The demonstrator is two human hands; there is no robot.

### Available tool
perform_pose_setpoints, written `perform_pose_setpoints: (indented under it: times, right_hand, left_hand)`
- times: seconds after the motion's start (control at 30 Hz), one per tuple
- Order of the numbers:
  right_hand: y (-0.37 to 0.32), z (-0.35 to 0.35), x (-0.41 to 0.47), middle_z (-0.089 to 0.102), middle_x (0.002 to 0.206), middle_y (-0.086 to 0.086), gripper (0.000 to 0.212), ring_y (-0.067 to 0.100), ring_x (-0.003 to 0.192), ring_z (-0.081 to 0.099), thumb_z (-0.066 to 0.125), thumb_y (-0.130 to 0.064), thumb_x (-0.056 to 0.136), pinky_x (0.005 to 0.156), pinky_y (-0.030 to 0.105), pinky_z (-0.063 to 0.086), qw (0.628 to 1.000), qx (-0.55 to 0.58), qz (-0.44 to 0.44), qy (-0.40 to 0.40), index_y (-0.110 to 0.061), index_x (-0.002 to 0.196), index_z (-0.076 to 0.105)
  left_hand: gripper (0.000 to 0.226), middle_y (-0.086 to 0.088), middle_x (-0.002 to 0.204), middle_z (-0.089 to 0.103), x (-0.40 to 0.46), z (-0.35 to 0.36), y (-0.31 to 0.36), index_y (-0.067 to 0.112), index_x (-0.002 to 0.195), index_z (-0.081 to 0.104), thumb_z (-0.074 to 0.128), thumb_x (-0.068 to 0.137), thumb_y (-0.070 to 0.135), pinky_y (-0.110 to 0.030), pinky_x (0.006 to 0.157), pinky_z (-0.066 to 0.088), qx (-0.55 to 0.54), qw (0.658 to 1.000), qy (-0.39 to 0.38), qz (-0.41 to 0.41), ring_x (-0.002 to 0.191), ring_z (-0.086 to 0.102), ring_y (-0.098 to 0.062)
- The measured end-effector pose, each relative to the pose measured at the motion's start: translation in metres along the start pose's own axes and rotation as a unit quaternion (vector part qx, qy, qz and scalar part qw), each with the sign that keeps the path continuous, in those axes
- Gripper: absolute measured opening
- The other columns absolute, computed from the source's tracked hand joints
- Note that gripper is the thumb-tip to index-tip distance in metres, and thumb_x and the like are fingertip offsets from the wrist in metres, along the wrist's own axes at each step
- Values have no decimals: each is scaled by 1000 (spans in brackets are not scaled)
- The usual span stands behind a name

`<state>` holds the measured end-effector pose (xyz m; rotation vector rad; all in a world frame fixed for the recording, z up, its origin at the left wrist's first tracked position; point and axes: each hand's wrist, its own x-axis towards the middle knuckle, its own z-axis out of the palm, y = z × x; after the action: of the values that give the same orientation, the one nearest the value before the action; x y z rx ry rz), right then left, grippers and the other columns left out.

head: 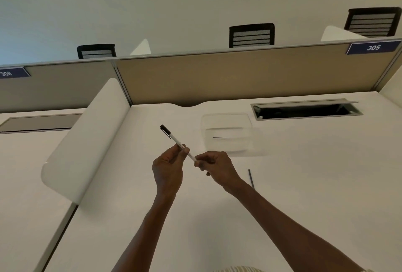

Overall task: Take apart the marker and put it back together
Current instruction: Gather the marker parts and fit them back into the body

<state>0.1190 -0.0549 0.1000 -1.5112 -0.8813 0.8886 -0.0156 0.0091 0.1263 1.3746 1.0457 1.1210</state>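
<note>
While the marker (176, 142) is held in mid-air above the white desk (304, 184), the main risk is judged to be a dropped small part: the rear end is pinched only at the tips, and anything pulled free there could roll off the desk.

- Ink core: a thin dark rod (251, 178), probably the marker's core, lies on the desk at about 4 o'clock from the hands, near the right forearm. It could be swept away by that forearm.
- Misalignment: if the rear end is pushed or twisted off-axis, the slim white barrel could be bent or a plug jammed. Which part is being worked cannot be told; the end is hidden in the fingers.
- Cap: the black cap (165, 131) is seated at the 11 o'clock end, pointing away from the person. Slip risk is low there.

Hands:
- Left hand (168, 166): fingers curled, thumb and forefinger clamped on the barrel's middle.
- Right hand (214, 166): fingers curled, tips pinched on the barrel's near end at 4 o'clock.

A clear plastic tray (227, 133) sits at 1 o'clock from the hands, well apart, with a thin dark line inside that cannot be identified.
</note>
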Motion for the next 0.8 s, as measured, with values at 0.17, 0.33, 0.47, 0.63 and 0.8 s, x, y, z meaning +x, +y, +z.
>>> perform_pose_setpoints:
  times: [0.17, 0.33, 0.47, 0.63, 0.8]
  right_hand:
    - [0, -4, 6, 73, 76, -6, 11, -2, 62, 60, 76, -18, 82, 61, 14, 44, 997, -64, -1, 33, -15, 92, 78]
    - [-5, -9, 10, 71, 74, -12, 9, -3, 64, 59, 73, -21, 82, 60, 4, 41, 981, -178, -58, 57, -19, 89, 78]
    - [-16, -7, 11, 69, 74, -12, 9, -2, 63, 58, 69, -22, 84, 60, 7, 41, 963, -240, -111, 51, -19, 88, 76]
    - [-31, -4, 7, 71, 84, -6, 13, 5, 70, 61, 68, -23, 86, 71, 21, 50, 944, -281, -172, 36, -17, 94, 75]
    - [-38, -1, 5, 71, 87, -1, 12, 11, 76, 63, 68, -20, 86, 76, 30, 53, 940, -280, -191, 27, -15, 95, 75]
  left_hand:
    - [15, 11, 86, 75, -1, -12, -5, 16, 99, 76, 76, 84, 18, -16, 76, 55, 101, 983, 122, 90, 78, 67, 10]
    - [18, 3, 97, 76, 4, -21, -10, 12, 102, 75, 74, 85, 6, -17, 82, 55, 156, 966, 50, 200, 86, 71, 1]
    - [37, 4, 110, 74, 5, -19, -14, 16, 115, 72, 78, 80, 4, -12, 92, 48, 237, 940, -38, 244, 100, 68, -3]
    - [44, 3, 117, 72, 0, -13, -22, 15, 123, 69, 80, 80, 10, -2, 90, 39, 266, 933, -89, 226, 105, 61, 1]
    - [34, 3, 109, 75, -2, -9, -24, 14, 115, 73, 76, 83, 5, -20, 88, 54, 216, 945, -84, 232, 99, 69, -1]
